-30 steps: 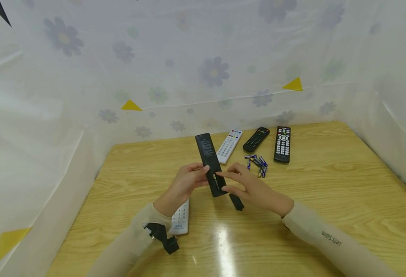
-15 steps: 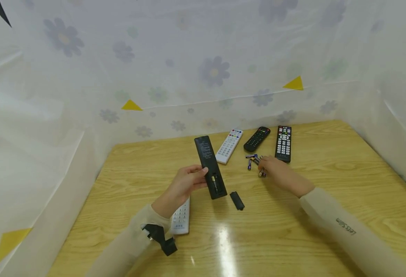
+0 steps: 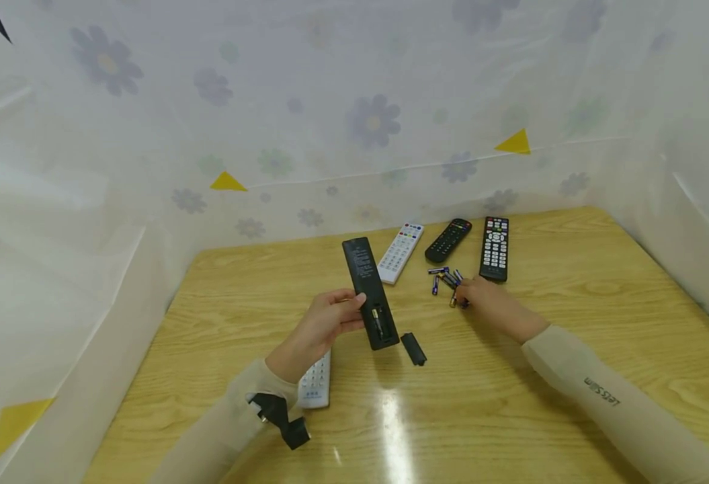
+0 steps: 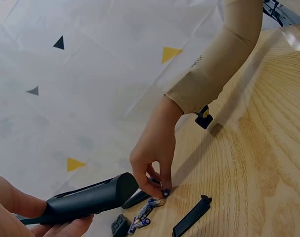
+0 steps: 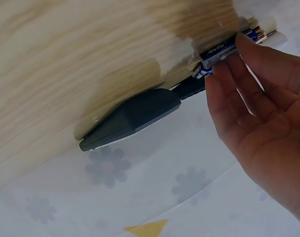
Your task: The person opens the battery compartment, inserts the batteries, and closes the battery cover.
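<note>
In the head view my left hand [image 3: 330,316] grips a black remote control [image 3: 363,272] raised above the table, its back turned up. The battery compartment in its lower part is uncovered, and one battery [image 3: 378,324] lies inside. Beside it on the table is the black battery cover [image 3: 413,349]. My right hand [image 3: 492,306] is down at a small pile of blue batteries [image 3: 447,277]. Thumb and fingers pinch one battery [image 5: 221,53] in the right wrist view, close to the tabletop; the hand hides part of the pile in the head view.
Behind the pile lie a white remote [image 3: 400,255], a small black remote [image 3: 448,240] and a black remote with white buttons [image 3: 495,250]. A light grey remote [image 3: 316,386] sits partly under my left wrist. Plastic sheeting [image 3: 306,101] encloses the wooden table [image 3: 511,430].
My right hand has left the held remote's compartment and moved right and away to the battery pile, where it now pinches a battery. The left hand keeps the remote nearly still.
</note>
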Motion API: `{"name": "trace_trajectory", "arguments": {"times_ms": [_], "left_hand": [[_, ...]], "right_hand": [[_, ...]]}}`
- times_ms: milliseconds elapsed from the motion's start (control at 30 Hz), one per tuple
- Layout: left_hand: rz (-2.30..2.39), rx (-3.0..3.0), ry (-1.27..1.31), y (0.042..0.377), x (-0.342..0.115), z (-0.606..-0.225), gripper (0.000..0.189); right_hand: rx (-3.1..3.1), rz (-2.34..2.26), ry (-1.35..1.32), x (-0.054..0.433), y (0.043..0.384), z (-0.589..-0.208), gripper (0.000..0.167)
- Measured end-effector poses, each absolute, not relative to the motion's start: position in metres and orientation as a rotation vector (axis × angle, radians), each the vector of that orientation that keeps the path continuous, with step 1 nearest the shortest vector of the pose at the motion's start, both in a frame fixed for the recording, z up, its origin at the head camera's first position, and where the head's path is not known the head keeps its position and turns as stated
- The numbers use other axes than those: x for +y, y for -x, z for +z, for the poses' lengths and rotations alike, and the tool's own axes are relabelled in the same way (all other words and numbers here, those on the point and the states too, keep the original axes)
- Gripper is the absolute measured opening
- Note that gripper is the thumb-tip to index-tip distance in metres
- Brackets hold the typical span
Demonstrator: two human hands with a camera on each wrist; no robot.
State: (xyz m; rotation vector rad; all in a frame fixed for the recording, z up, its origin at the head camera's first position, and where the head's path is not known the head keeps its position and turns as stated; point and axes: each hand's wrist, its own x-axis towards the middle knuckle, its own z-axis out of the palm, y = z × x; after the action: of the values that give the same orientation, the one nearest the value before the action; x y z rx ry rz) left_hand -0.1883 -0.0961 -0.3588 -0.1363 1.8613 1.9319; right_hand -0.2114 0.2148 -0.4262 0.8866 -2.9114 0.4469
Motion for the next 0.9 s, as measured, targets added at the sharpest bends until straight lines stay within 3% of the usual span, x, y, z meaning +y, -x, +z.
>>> {"name": "trace_trajectory", "arguments": {"times_ms": [300, 467, 900], "left_hand": [[1.930, 1.845, 0.156, 0.189, -0.097, -0.358, 0.028], [1.931, 1.835, 0.144, 0.190, -0.099, -0.358, 0.026], [1.930, 1.814, 0.079, 0.190, -0.102, -0.357, 0.023]], "right_hand": [[-2.934, 0.338, -0.828, 0.210, 0.206, -0.419, 0.012], [-2.879, 0.479, -0.877, 0.197, 0.197, -0.405, 0.020], [-2.439, 1.374, -0.864, 0.144, 0.166, -0.374, 0.020]]}}
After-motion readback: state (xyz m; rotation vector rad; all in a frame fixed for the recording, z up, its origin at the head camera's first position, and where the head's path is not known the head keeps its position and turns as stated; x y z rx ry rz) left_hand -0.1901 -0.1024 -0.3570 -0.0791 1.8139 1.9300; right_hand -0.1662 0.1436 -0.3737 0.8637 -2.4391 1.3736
